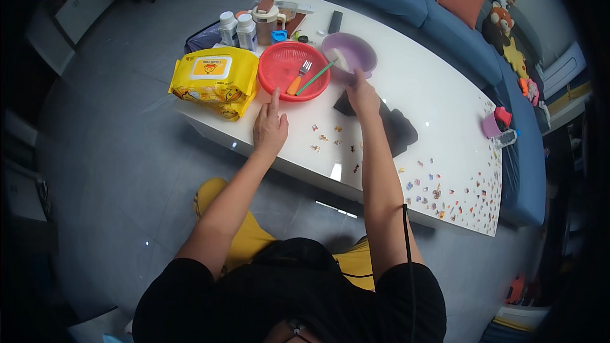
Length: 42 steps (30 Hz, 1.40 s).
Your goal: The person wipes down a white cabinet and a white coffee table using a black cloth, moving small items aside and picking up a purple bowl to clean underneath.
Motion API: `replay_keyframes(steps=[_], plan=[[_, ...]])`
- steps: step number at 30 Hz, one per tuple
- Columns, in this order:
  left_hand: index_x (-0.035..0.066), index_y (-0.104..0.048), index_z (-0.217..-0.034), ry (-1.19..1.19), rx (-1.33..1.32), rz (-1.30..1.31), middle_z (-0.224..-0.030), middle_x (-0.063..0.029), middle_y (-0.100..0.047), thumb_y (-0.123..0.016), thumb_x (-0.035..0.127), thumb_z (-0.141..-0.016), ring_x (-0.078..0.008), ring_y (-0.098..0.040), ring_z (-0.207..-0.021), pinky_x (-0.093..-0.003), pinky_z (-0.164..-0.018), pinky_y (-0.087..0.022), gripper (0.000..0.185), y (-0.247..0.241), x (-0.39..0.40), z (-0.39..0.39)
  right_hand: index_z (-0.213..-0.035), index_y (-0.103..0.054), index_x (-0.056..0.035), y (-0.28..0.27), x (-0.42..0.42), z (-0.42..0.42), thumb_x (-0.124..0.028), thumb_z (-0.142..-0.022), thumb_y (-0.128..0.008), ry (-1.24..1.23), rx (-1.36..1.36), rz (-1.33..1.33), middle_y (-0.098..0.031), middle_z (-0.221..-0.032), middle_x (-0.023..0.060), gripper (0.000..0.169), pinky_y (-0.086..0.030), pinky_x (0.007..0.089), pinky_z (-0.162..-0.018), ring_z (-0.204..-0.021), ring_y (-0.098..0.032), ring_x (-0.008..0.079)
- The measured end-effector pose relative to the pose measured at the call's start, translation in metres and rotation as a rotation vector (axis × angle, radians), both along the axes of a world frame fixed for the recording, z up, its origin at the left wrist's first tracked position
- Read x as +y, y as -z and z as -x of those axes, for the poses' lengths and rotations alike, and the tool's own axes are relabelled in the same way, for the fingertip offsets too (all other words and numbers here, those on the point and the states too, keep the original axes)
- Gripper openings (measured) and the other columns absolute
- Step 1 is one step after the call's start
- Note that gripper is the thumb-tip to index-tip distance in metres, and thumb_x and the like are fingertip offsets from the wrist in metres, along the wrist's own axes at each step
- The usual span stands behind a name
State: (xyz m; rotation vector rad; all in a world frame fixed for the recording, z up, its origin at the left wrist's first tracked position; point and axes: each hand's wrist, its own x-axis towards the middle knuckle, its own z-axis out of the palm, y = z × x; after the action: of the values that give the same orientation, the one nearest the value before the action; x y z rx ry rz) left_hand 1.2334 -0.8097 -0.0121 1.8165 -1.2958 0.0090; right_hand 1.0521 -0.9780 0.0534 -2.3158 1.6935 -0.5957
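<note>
A red plastic basin stands on the white table, holding a fork with an orange handle and a green pen or stick. My left hand is at its near rim, index finger extended and holding nothing. Right of the basin is a purple plastic bowl with a whitish object inside. My right hand has its fingers at the bowl's near rim and grips it there. A yellow wet-wipes pack, on top of another, lies left of the red basin.
Behind stand white bottles, a lidded pitcher, a blue object and a dark remote-like object. Small stickers dot the table's right side. A pink cup and a clear bottle are near the blue sofa.
</note>
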Motion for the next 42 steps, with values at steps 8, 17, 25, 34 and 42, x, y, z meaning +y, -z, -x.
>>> replay_keyframes(steps=[8,17,25,34,42], plan=[[0.016,-0.038,-0.139,-0.047,-0.144,0.078,-0.105,-0.0150,-0.056,-0.066,0.010,-0.077,-0.0328,-0.057,-0.097,-0.0433,-0.083,-0.045,0.069,0.004,-0.001,-0.002,-0.104,-0.056,-0.0097,0.001,0.018,0.035,-0.032,-0.084,-0.066,0.063,-0.129,0.130,-0.067,-0.088,0.0133,0.031,-0.049,0.0413,-0.071,-0.086,-0.065,0.0332],[0.014,-0.038,-0.137,-0.043,-0.108,0.103,-0.118,-0.0177,-0.051,-0.067,0.014,-0.079,-0.0363,-0.053,-0.104,-0.0442,-0.089,-0.044,0.065,0.004,0.002,-0.002,-0.104,-0.058,-0.0081,-0.049,0.053,0.066,-0.019,-0.082,-0.069,0.073,-0.402,0.314,-0.068,-0.089,0.0112,0.026,-0.050,0.0355,-0.072,-0.082,-0.067,0.0264],[0.007,-0.031,-0.140,-0.031,0.010,0.127,-0.118,-0.0229,-0.050,-0.064,0.013,-0.082,-0.0392,-0.051,-0.107,-0.0454,-0.091,-0.043,0.068,0.001,0.002,-0.002,-0.104,-0.059,-0.0074,-0.054,0.061,-0.010,-0.018,-0.080,-0.071,-0.201,-0.602,0.334,-0.065,-0.090,0.0090,0.029,-0.050,0.0329,-0.071,-0.083,-0.065,0.0240],[0.003,-0.037,-0.134,-0.061,0.219,0.276,-0.107,-0.0152,-0.055,-0.055,0.016,-0.088,-0.0263,-0.056,-0.091,-0.0385,-0.084,-0.046,0.051,0.014,-0.005,-0.006,-0.125,-0.055,-0.0227,-0.024,0.080,-0.044,-0.018,-0.082,-0.067,-0.281,-0.213,0.276,-0.062,-0.092,0.0088,0.044,-0.049,0.0399,-0.077,-0.090,-0.060,0.0279],[0.002,-0.043,-0.120,-0.044,0.709,0.202,-0.098,-0.0124,-0.053,-0.057,0.028,-0.091,-0.0211,-0.059,-0.080,-0.0342,-0.071,-0.052,0.041,0.010,-0.007,-0.015,-0.123,-0.059,-0.0162,0.015,0.062,0.071,-0.013,-0.077,-0.069,-0.163,-0.231,0.473,-0.059,-0.109,0.0157,0.047,-0.043,0.0436,-0.094,-0.108,-0.053,0.0349]])
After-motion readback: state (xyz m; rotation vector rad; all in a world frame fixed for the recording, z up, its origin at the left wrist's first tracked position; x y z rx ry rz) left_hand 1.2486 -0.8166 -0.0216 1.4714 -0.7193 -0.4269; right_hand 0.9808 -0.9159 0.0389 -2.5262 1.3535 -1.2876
